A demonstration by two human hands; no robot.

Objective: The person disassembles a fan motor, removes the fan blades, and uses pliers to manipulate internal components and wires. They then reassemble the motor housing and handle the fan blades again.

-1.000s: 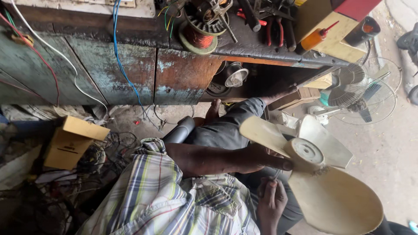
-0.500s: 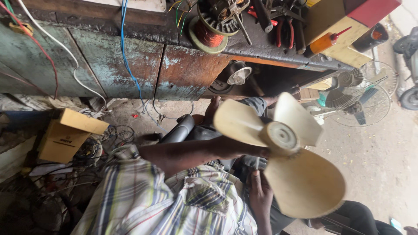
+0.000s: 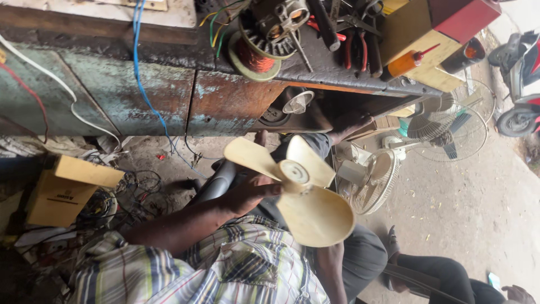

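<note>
Rusty and paint-flaked, the metal workbench [image 3: 169,101] fills the top of the head view, with a blue wire [image 3: 147,95] hanging down its front and a dusty floor below. On the bench top sit a motor stator with copper windings [image 3: 260,48], red-handled pliers [image 3: 351,48] and an orange oil bottle [image 3: 408,63].

Lower down, the person's left hand [image 3: 253,191] is clenched about the hub of a cream three-bladed fan blade [image 3: 298,191], fingers wrapped behind the hub so the blade is held up in the air above the lap, between the bench and the striped shirt [image 3: 225,270]. The right hand [image 3: 332,264] is mostly hidden behind the largest blade, so I cannot tell whether it is closed or slack.

As I judge it, the blade is being held up and looked over, free of any motor; fitting it anywhere would call for lining the hub bore up with a shaft.

As for containers: a yellow cardboard box [image 3: 62,194] stands on the floor at the left, flap raised, contents out of sight. Wire fan guards [image 3: 450,121] and a small table fan [image 3: 371,177] lie on the ground to the right, near another person's legs [image 3: 444,278].
</note>
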